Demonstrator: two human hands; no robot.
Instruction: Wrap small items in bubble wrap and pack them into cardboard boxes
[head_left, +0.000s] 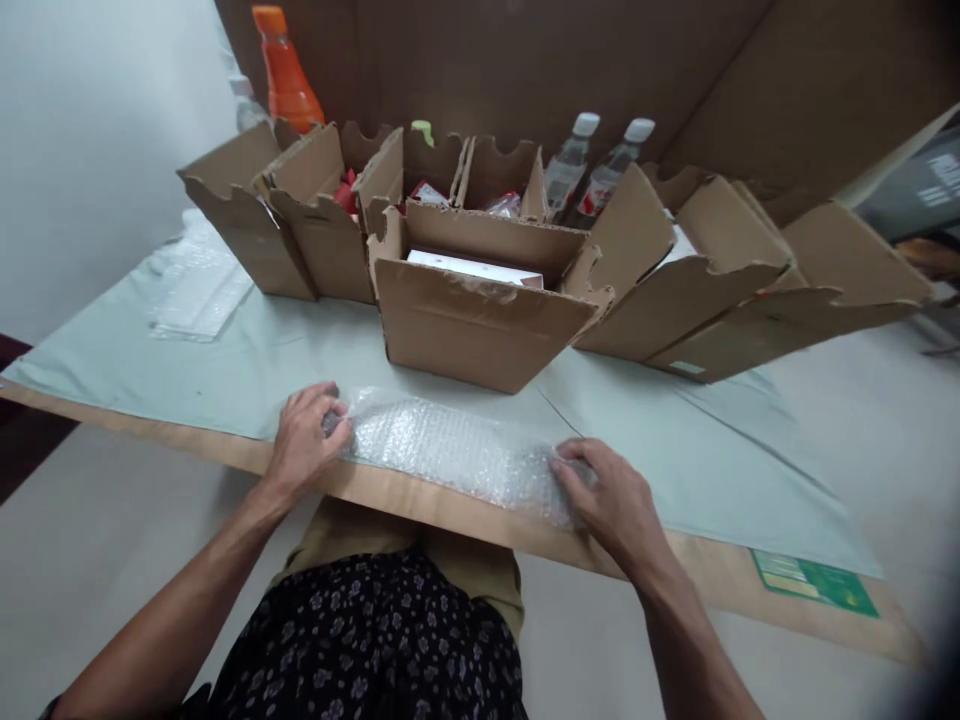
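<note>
A clear sheet of bubble wrap (442,445) lies stretched along the front edge of the cloth-covered table, folded into a long strip. My left hand (311,435) grips its left end, fingers curled with the thumb against the plastic. At the other end, the thumb and fingers of my right hand (604,490) pinch the bubble wrap. Something dark shows by the left fingers, too unclear to name. Just beyond the strip stands a cardboard box (480,325) with a white flat carton (476,268) inside.
More open cardboard bins (330,235) (697,305) line the back. Behind them stand an orange bottle (289,80) and two clear bottles with white caps (570,165). Folded clear plastic (199,285) lies at left; a green label (814,582) sits on the front right edge.
</note>
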